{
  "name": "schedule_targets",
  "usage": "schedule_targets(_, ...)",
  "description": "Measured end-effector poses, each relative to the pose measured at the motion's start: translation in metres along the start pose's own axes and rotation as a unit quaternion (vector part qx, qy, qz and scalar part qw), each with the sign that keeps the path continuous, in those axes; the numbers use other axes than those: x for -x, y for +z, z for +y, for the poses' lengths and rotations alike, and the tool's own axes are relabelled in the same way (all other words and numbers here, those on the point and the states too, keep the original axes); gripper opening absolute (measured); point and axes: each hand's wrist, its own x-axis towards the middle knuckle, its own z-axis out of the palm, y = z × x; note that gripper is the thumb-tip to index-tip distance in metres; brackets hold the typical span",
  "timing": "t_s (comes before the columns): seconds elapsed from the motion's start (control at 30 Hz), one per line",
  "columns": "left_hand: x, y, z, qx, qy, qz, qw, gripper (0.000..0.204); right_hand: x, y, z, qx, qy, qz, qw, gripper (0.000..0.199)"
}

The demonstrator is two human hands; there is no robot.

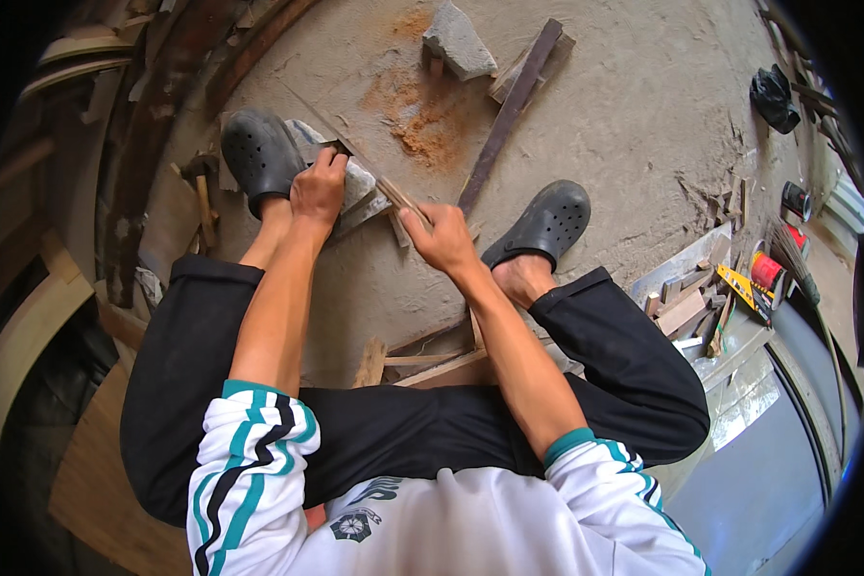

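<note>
I sit low with both feet in dark clogs on a concrete floor (634,106). My left hand (319,189) presses down on a grey sharpening stone (357,179) that lies beside my left clog (260,156). My right hand (439,237) grips the wooden handle of a chisel-like tool (394,194), whose thin blade end runs up and left across the stone under my left fingers. My right clog (545,221) rests just right of that hand.
A long dark wooden bar (509,113) and a grey stone block (458,42) lie ahead beside orange sawdust (422,120). Curved wooden pieces (154,125) stack at the left. A metal tray (701,307) of wood offcuts, a yellow square and red cans sits at the right.
</note>
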Motion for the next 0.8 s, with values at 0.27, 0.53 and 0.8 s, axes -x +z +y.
schedule_targets(0.27,0.011,0.002,-0.009,0.004,0.003,0.071,0.997,0.014,0.078,-0.026,-0.016,-0.038,0.002,0.0,0.999,0.027)
schedule_targets(0.53,0.013,0.002,-0.005,0.034,-0.003,0.06,0.998,0.015,0.087,-0.019,0.004,-0.017,0.031,-0.014,0.999,0.028)
schedule_targets(0.8,0.005,0.003,0.001,-0.007,0.015,-0.001,1.0,0.016,0.006,0.013,0.0,-0.015,0.011,0.002,1.0,0.03)
